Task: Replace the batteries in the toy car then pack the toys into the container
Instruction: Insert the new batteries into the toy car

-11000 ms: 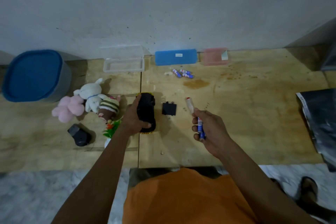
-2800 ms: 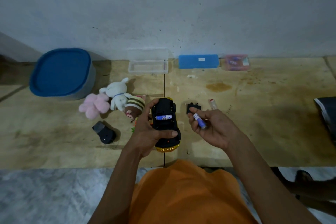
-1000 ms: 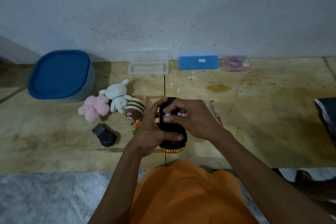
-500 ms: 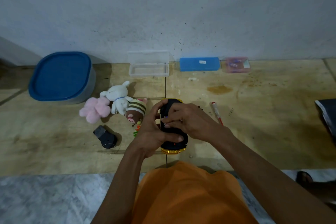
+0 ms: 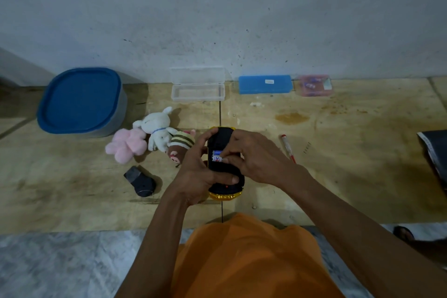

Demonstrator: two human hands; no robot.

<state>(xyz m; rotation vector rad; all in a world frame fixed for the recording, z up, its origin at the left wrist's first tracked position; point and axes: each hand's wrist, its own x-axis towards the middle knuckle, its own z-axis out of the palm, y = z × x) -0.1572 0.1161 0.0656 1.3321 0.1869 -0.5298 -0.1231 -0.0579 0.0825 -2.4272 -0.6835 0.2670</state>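
- I see the wooden counter [image 5: 338,189] running out to a grey wall, with everything laid along its far half.
- The blue-lidded container [image 5: 81,101] is the biggest item, at about ten o'clock from the car, lid on; it will have to come off before any packing.
- Along the wall at twelve to one o'clock: an open clear plastic case [image 5: 197,88], a blue case [image 5: 264,84] and a small pink box [image 5: 314,85].
- The plush toys lie just to the car's nine to ten o'clock: a pink plush [image 5: 127,144], a white plush rabbit [image 5: 158,132] and a striped plush [image 5: 181,146], bunched and touching.
- The toy car [image 5: 223,172], black underside up with a yellow bumper toward me, is at the centre, held just above or on the counter; I cannot tell which.
- My left hand [image 5: 198,176] is wrapped around the car's body, gripping it steady.
- My right hand [image 5: 256,157] is pinched on a battery [image 5: 217,158], fingertips pressing it into the open bay beside another battery.
- A dark grey remote-like piece [image 5: 141,180] lies at eight o'clock; a red-tipped screwdriver [image 5: 287,148] lies at three o'clock.
- I judge the step to be seating the fresh batteries. Next I'd press the cell flat, then find the bay cover, which I cannot see, and fasten it with the screwdriver before packing.
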